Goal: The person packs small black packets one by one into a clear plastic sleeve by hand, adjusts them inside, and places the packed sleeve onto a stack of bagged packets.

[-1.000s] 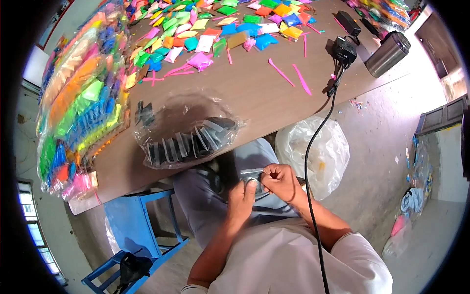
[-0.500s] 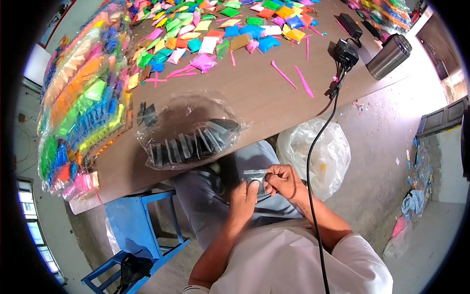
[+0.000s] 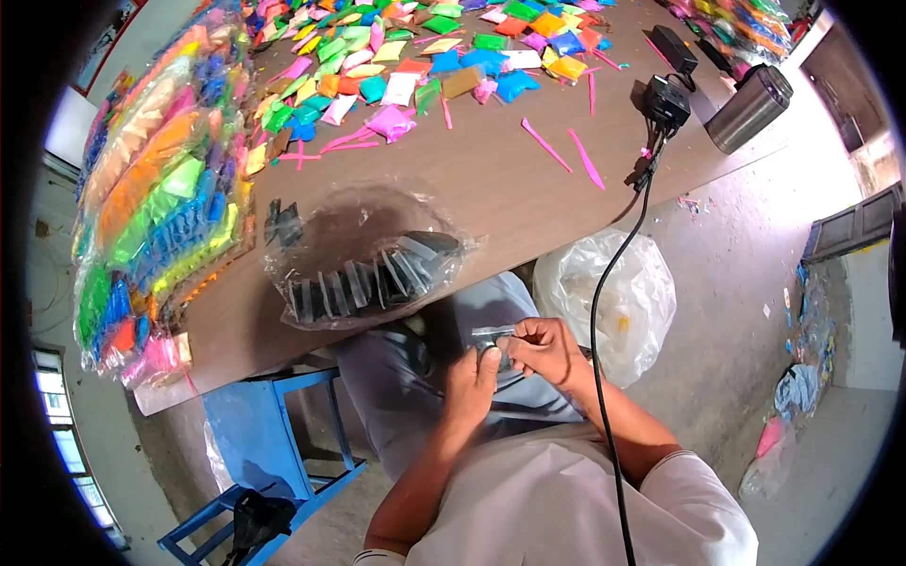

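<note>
A small clear plastic packet with dark contents (image 3: 492, 335) is held over my lap, just off the table edge. My left hand (image 3: 469, 382) grips its lower part, thumb pressed on the front. At the packet's upper right, my right hand (image 3: 545, 351) pinches the edge between thumb and fingers. Much of the packet is hidden behind the fingers. On the table in front of me lies a large clear bag (image 3: 368, 212) with a row of similar dark packets (image 3: 363, 283) inside. A small dark piece (image 3: 283, 223) rests at this bag's left side.
Many coloured packets (image 3: 396, 85) cover the table's far side. Big bags of coloured packets (image 3: 160, 208) stand at left. Pink plastic tools (image 3: 545, 143), a black adapter (image 3: 667, 102) and a steel flask (image 3: 750, 108) lie right. A black cable (image 3: 596, 340) hangs down past my right arm.
My right thumb and fingers have shifted slightly left along the packet's top edge. My left hand keeps its hold almost unmoved.
</note>
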The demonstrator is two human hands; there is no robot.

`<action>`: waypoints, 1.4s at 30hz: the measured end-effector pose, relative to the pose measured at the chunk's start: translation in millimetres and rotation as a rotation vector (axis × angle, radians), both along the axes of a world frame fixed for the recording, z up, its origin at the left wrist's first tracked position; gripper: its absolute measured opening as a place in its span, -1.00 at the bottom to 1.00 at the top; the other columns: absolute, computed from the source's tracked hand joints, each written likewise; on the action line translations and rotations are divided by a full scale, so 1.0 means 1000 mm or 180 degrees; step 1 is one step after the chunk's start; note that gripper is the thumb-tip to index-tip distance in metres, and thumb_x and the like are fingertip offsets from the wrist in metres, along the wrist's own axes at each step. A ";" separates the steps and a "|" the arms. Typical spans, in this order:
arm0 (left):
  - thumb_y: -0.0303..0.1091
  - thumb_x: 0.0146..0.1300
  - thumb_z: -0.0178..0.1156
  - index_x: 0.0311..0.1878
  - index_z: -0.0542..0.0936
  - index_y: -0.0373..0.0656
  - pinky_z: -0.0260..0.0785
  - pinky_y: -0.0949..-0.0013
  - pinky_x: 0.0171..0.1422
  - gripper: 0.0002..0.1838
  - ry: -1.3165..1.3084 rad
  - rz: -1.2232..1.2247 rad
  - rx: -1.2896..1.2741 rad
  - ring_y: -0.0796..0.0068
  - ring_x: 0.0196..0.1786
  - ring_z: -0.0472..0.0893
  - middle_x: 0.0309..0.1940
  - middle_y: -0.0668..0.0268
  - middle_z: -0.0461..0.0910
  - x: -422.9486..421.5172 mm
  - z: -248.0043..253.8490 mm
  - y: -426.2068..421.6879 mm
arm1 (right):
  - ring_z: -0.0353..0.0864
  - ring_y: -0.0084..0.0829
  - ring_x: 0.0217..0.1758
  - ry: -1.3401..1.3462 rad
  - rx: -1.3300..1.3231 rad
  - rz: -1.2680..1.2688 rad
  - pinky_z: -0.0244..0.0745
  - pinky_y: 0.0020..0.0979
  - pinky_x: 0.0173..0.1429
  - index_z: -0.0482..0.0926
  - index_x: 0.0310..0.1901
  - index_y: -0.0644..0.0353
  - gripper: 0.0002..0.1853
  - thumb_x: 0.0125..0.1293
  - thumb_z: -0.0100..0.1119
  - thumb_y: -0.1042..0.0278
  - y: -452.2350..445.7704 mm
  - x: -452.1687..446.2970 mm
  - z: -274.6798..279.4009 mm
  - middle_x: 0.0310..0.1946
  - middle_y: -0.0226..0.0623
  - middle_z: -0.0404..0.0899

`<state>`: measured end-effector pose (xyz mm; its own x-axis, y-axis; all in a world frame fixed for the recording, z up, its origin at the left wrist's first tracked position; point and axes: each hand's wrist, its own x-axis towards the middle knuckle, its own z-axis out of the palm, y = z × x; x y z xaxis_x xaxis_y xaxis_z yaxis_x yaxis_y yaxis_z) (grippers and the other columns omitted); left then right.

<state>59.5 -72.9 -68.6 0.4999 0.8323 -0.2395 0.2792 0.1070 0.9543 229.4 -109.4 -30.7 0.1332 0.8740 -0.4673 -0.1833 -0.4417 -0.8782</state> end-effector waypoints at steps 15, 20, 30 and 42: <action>0.03 0.51 -0.04 -0.16 0.54 -0.28 0.25 0.48 -0.50 -0.53 -0.0181 0.0034 -0.0156 0.64 -0.57 0.40 -0.53 0.42 0.47 0.002 0.010 0.002 | 0.56 -0.62 -0.42 0.0026 0.0438 0.0350 0.51 -0.54 -0.34 0.62 -0.24 0.28 -0.85 0.28 0.05 0.49 -0.004 0.006 -0.021 -0.43 -0.41 0.59; 0.04 0.52 -0.07 -0.20 0.53 -0.25 0.17 0.52 -0.56 -0.52 -0.0305 0.0110 -0.0413 0.65 -0.61 0.38 -0.55 0.43 0.46 0.002 0.021 0.007 | 0.57 -0.60 -0.30 0.0880 0.0403 0.0101 0.52 -0.52 -0.26 0.64 -0.09 0.28 -0.75 0.25 0.01 0.53 -0.010 0.010 -0.010 -0.28 -0.38 0.61; 0.11 0.50 -0.06 -0.23 0.51 -0.24 0.17 0.52 -0.55 -0.48 -0.0325 -0.0015 -0.0486 0.66 -0.61 0.37 -0.56 0.44 0.39 0.003 0.017 0.002 | 0.51 -0.68 -0.49 0.0354 0.0371 -0.0010 0.44 -0.60 -0.40 0.61 -0.29 0.29 -0.86 0.31 0.18 0.39 -0.006 0.003 -0.006 -0.52 -0.46 0.57; 0.04 0.52 -0.07 -0.20 0.52 -0.26 0.22 0.49 -0.49 -0.52 -0.0228 -0.0019 -0.0474 0.65 -0.57 0.36 -0.48 0.43 0.43 0.002 0.018 0.006 | 0.50 -0.71 -0.47 0.0491 0.0295 -0.0287 0.38 -0.58 -0.44 0.61 -0.39 0.30 -0.86 0.23 0.15 0.42 0.001 -0.003 0.000 -0.61 -0.51 0.48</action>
